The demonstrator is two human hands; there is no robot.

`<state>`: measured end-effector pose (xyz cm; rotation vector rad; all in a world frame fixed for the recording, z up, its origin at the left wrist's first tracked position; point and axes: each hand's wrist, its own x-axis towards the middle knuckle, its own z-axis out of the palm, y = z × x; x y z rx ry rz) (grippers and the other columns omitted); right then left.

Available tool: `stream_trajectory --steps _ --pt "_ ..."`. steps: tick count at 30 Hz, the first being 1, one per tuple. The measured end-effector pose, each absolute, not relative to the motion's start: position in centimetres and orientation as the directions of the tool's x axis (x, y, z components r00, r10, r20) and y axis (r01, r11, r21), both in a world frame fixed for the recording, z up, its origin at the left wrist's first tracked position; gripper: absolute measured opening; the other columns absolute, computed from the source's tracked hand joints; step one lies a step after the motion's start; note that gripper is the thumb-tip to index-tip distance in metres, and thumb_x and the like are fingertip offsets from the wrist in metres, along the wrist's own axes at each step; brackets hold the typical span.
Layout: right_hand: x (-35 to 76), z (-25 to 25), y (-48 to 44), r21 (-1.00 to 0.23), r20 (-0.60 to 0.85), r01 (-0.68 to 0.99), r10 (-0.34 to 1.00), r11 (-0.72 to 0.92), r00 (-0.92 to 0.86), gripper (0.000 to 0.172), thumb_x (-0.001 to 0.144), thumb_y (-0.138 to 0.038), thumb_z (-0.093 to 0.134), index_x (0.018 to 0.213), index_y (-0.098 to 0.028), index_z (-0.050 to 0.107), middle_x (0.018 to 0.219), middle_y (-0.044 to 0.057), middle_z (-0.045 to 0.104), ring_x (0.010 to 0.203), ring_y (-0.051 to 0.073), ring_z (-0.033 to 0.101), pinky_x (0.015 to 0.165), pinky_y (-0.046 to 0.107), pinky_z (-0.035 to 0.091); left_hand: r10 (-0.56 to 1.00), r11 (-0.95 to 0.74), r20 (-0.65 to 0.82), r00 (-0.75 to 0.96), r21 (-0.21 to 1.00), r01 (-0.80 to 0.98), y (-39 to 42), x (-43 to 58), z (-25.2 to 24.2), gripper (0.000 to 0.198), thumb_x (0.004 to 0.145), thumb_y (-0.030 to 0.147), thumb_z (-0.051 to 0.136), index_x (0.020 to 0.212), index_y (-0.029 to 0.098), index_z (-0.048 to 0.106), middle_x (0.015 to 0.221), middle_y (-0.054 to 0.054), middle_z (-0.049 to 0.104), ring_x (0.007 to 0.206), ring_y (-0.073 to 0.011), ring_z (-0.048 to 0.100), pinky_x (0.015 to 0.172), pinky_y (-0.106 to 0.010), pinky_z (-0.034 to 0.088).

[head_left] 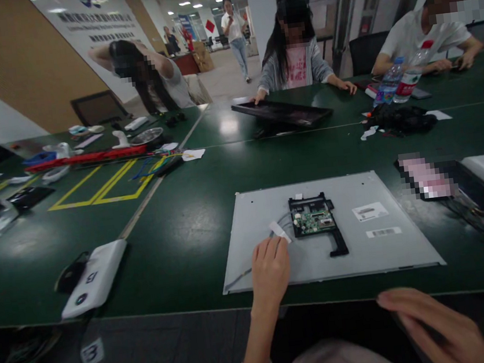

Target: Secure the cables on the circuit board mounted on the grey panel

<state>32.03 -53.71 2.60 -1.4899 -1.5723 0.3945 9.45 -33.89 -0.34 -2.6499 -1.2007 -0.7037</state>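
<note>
A flat grey metal panel [321, 261] lies on the green table, the back of a display by its look. On it sits a black plastic bracket [340, 243] with a green circuit board [312, 221]. A thin grey cable [240, 276] runs from the board under my left hand [271, 266] towards the panel's lower left corner. My left hand is closed, its fingers curled down at a strip of white tape [280, 231] on the cable; its fingertips are partly hidden. Off the table's front edge, my right hand [435, 322] is slightly blurred, with fingers outstretched and nothing seen in it.
White power banks [96, 278] lie left and right of the panel. Phones [480, 184] and a cable lie at the right. Across the table a person handles a dark screen [284, 112]. Bottles [408, 82] and a black bundle [403, 118] are at the far right.
</note>
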Motion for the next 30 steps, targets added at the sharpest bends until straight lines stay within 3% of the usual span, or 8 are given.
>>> stream_trajectory --steps 2,5,9,12,20,26,30 --pt "29.3 3.1 -49.9 -0.798 0.417 0.485 0.909 0.357 0.018 0.038 0.087 -0.015 0.052 0.114 -0.039 0.064 0.100 0.000 0.074 0.094 0.020 0.070 0.079 0.035 0.060 0.658 -0.686 0.474 0.585 0.059 0.725 -33.9 9.4 -0.4 0.021 0.090 0.010 0.049 0.104 0.017 0.064 0.103 -0.010 0.068 0.099 -0.0243 0.059 0.088 -0.039 0.044" --pt "25.5 4.2 -45.7 -0.814 0.463 0.275 0.858 0.511 -0.223 0.033 0.088 -0.010 0.050 0.112 -0.028 0.065 0.100 0.002 0.073 0.096 0.017 0.068 0.085 0.031 0.056 0.649 -0.698 0.482 0.588 0.072 0.712 -33.9 9.3 -0.6 0.021 0.091 0.011 0.048 0.105 0.017 0.064 0.103 -0.010 0.068 0.100 -0.0239 0.059 0.087 -0.038 0.044" --pt "23.2 4.6 -43.9 -0.774 0.472 0.245 0.790 0.584 -0.391 0.029 0.087 -0.010 0.052 0.109 -0.021 0.067 0.101 0.005 0.073 0.096 0.016 0.066 0.087 0.030 0.054 0.671 -0.670 0.514 0.534 0.111 0.734 -34.1 9.0 -0.7 0.021 0.092 0.011 0.047 0.103 0.018 0.064 0.101 -0.009 0.069 0.098 -0.0235 0.060 0.086 -0.037 0.044" --pt "23.5 3.5 -43.7 -0.774 0.456 0.310 0.826 0.552 -0.332 0.031 0.087 -0.009 0.051 0.111 -0.023 0.066 0.105 0.005 0.072 0.098 0.016 0.066 0.087 0.029 0.054 0.698 -0.634 0.524 0.488 0.136 0.761 -34.3 8.9 -0.6 0.021 0.091 0.010 0.048 0.103 0.017 0.064 0.100 -0.009 0.069 0.097 -0.0236 0.059 0.084 -0.037 0.044" --pt "25.6 1.2 -40.8 -0.710 0.516 0.595 0.853 0.378 0.074 0.040 0.089 -0.014 0.049 0.125 -0.027 0.060 0.122 0.008 0.065 0.110 0.022 0.063 0.099 0.042 0.051 0.771 -0.549 0.458 0.443 0.125 0.826 -34.5 9.1 -0.1 0.021 0.088 0.009 0.049 0.101 0.018 0.063 0.098 -0.010 0.068 0.094 -0.0248 0.059 0.078 -0.039 0.042" --pt "23.9 0.5 -38.6 -0.629 0.431 0.697 0.901 0.344 -0.055 0.044 0.086 -0.010 0.049 0.125 -0.026 0.059 0.132 0.009 0.058 0.119 0.024 0.058 0.101 0.045 0.050 0.793 -0.550 0.411 0.449 0.169 0.818 -34.4 9.0 -0.2 0.027 0.085 0.009 0.049 0.107 0.018 0.061 0.103 -0.011 0.068 0.096 -0.0273 0.059 0.077 -0.042 0.041" --pt "23.1 -0.5 -38.1 -0.575 0.460 0.743 0.886 0.344 -0.055 0.042 0.085 -0.006 0.048 0.121 -0.024 0.062 0.129 0.010 0.061 0.117 0.026 0.058 0.099 0.048 0.051 0.801 -0.539 0.457 0.386 0.272 0.797 -34.3 8.7 -0.5 0.042 0.080 0.002 0.044 0.117 0.016 0.057 0.113 -0.012 0.065 0.104 -0.0267 0.058 0.085 -0.042 0.043"
